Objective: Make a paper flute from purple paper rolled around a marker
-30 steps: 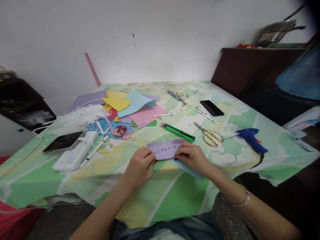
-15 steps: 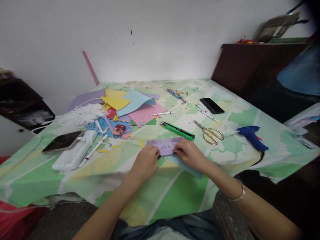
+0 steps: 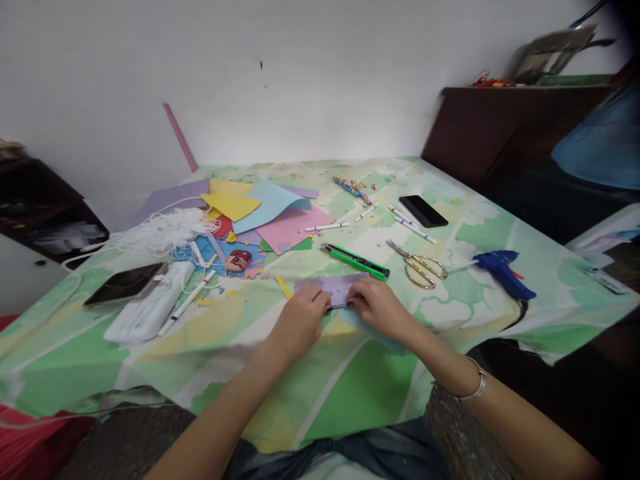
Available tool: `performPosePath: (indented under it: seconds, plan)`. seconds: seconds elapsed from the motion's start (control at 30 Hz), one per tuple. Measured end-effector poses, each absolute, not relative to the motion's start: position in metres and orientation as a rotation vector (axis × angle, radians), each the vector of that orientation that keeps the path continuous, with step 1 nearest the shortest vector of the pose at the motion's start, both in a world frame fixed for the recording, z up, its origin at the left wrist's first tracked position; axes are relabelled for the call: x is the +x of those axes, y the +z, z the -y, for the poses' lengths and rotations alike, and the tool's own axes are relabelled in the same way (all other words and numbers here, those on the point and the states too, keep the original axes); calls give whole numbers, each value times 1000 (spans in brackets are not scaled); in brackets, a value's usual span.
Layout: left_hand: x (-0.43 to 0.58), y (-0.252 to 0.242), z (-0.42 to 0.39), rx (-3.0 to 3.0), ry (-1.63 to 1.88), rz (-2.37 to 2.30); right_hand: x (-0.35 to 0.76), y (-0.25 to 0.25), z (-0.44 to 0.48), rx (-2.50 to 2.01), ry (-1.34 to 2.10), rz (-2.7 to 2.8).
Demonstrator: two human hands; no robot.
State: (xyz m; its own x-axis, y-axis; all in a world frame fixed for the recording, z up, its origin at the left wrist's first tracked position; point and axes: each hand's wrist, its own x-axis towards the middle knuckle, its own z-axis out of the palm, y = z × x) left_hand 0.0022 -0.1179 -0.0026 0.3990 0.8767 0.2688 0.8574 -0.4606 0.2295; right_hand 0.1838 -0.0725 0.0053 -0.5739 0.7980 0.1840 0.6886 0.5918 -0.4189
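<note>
Basically, L hand (image 3: 301,319) & R hand (image 3: 379,304) angle inward just below frame ctr, backs up, curled, both pinching purple strip (image 3: 339,288) nr its close edge.

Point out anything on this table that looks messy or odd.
White string lies in a loose tangle beside the coloured sheets, and yellow scraps litter the tablecloth, so the left side looks untidy. The blue glue gun lies on its side without a visible stand.
</note>
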Motion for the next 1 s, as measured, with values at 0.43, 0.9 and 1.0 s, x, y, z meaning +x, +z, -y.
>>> performPosePath:
  seconds: [0.43,0.9,1.0]
  plan:
    - [10,11,98,2306,339,-1812,184,9,65,-1387,244,2596]
    - [11,13,102,2247,341,-1965,181,19,54,-1620,276,2637]
    - [1,12,103,2260,338,-1941,192,18,54,-1570,333,2585]
